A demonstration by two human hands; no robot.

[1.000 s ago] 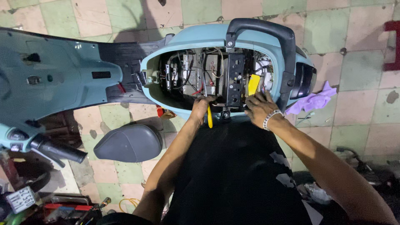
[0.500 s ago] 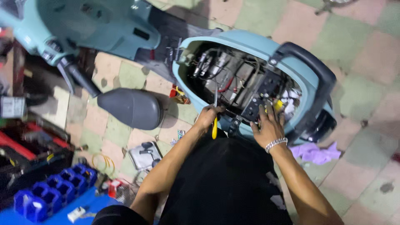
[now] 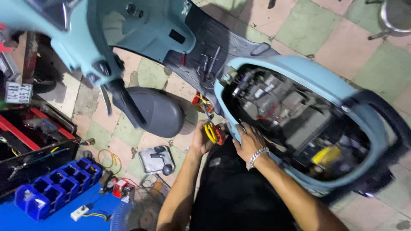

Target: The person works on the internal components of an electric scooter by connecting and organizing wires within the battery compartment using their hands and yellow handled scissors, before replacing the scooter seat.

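Left hand (image 3: pixel 201 139): closed around a screwdriver (image 3: pixel 210 131) with a yellow handle, at centre frame, just left of the scooter's open body; shaft points up toward the rim of the opening.
Right hand (image 3: pixel 249 143): holds nothing; fingers spread and pressed flat on the pale blue edge of the scooter (image 3: pixel 299 75), just right of the screwdriver; metal bracelet (image 3: pixel 257 155) on the wrist.
Red part (image 3: pixel 219 134): small, touching the screwdriver handle, between the two hands; cannot tell what it is.
Scooter body: fills the upper and right of the frame, seat off, compartment open; wiring and grey blocks laid bare inside, a yellow piece (image 3: pixel 322 155) low at the right of the opening.
Seat (image 3: pixel 158 110): dark grey, lying on the tiled floor (image 3: pixel 338 38) left of centre, apart from the scooter.
Footboard: loose tools (image 3: pixel 209 64) resting on the dark mat at upper centre.
Lower left: blue parts tray (image 3: pixel 55 184) with compartments; open black and red toolbox (image 3: pixel 34 141) above it; grey pedal-like block (image 3: pixel 156 160) on the floor near the left forearm.
Done, as judged: seat removed and innards exposed, so stripping looks finished.
In hand, as judged: work with the screwdriver at the front lip of the opening.
Left, as judged: whatever the innards need, then the seat back on; nothing here looks reassembled.
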